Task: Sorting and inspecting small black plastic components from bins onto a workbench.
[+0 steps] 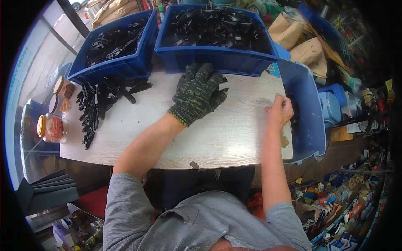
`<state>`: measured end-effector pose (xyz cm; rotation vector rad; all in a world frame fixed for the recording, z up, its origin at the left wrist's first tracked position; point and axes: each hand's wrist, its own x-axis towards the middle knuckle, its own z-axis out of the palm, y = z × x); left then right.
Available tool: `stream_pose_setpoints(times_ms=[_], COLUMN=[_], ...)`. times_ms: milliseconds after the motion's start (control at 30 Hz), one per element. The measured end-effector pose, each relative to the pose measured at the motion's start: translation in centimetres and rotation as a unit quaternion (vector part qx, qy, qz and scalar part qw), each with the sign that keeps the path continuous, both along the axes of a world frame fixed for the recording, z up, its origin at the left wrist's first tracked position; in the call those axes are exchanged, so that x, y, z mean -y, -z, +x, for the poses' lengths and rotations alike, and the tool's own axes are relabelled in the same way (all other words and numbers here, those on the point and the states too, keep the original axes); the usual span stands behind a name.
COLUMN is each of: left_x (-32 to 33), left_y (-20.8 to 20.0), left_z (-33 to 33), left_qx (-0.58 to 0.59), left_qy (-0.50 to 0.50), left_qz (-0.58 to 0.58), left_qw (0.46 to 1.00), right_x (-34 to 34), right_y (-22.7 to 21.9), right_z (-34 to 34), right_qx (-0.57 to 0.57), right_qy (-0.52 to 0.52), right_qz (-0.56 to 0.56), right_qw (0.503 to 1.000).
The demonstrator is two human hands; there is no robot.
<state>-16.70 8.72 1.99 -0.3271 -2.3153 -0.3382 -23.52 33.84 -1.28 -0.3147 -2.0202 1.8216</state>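
My left hand, in a dark green-and-black knit glove, lies palm down over the pale wood-grain table, its fingers stretched toward the large blue bin. Beside its fingers and thumb, small black plastic pieces poke out; what lies under the palm is hidden. My right hand is bare and curled closed at the table's right side, next to a deep blue tub. Whatever it may hold does not show. A loose pile of black plastic pieces, many of them long and thin, spreads across the table's left side.
Two blue bins full of black pieces stand at the back, one at left and a bigger one in the middle. A blue tub sits against the right edge. Lidded jars line the left. Clutter fills the lower right.
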Motion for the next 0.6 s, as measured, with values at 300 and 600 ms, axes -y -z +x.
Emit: stream_pose_setpoints(times_ms=[300,600], left_x=[1.1,1.1], left_y=[2.4,-3.0], left_z=[-1.2,-1.5], left_qx=[0.024,-0.088], left_qy=[0.061,0.046], left_qz=[0.059,0.109], left_qw=[0.996,0.989], right_x=[0.2,0.4], right_y=[0.1,-0.4], right_z=[-0.1,0.0], right_qx=[-0.002,-0.004], right_qy=[-0.013,-0.003], right_qz=[-0.01,-0.01], right_qw=[1.0,1.0])
